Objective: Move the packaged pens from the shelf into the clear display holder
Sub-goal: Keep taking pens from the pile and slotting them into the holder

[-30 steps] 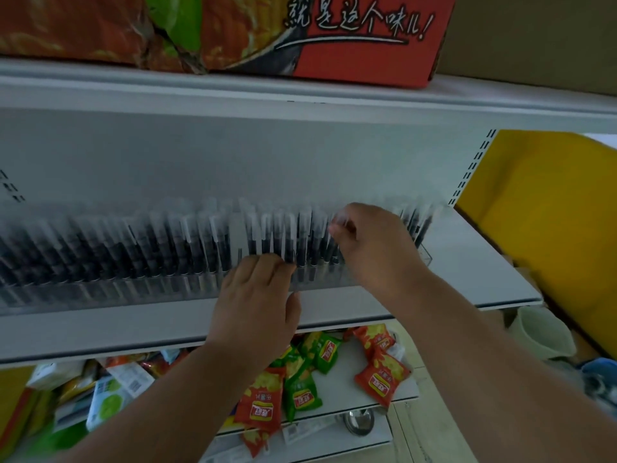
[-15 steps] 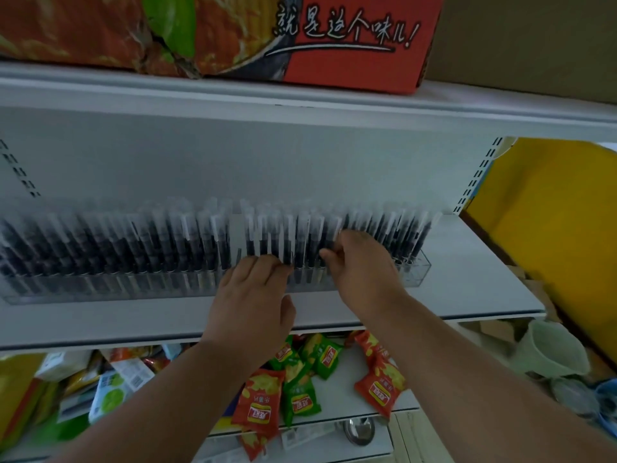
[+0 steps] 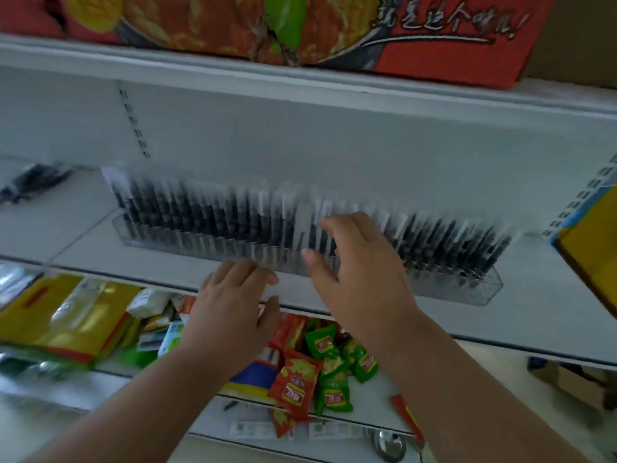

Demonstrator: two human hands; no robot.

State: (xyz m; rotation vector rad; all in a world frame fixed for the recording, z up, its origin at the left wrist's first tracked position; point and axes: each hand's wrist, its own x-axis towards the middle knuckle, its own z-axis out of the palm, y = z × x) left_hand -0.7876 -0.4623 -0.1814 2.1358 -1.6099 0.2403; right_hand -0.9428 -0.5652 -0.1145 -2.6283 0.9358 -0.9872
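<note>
A long clear display holder (image 3: 480, 289) stands on the white shelf (image 3: 83, 248), filled with a dense row of packaged black pens (image 3: 207, 215) standing upright. More loose packaged pens (image 3: 33, 182) lie on the shelf at the far left. My right hand (image 3: 360, 272) hovers in front of the row's middle with spread, relaxed fingers, holding nothing; its fingertips are near the pen tops. My left hand (image 3: 233, 302) is lower, fingers straight, at the shelf's front edge just before the holder. The view is motion-blurred.
A red printed carton (image 3: 434, 35) sits on the shelf above. Below, red and green snack packets (image 3: 320, 375) and yellow packages (image 3: 66, 315) fill the lower shelf. A yellow object (image 3: 591, 242) stands at the right end of the pen shelf.
The view has swung left, showing the holder's left end and loose pens. My right hand has let go of the pen tops and opened. My left hand slid slightly down to the shelf edge.
</note>
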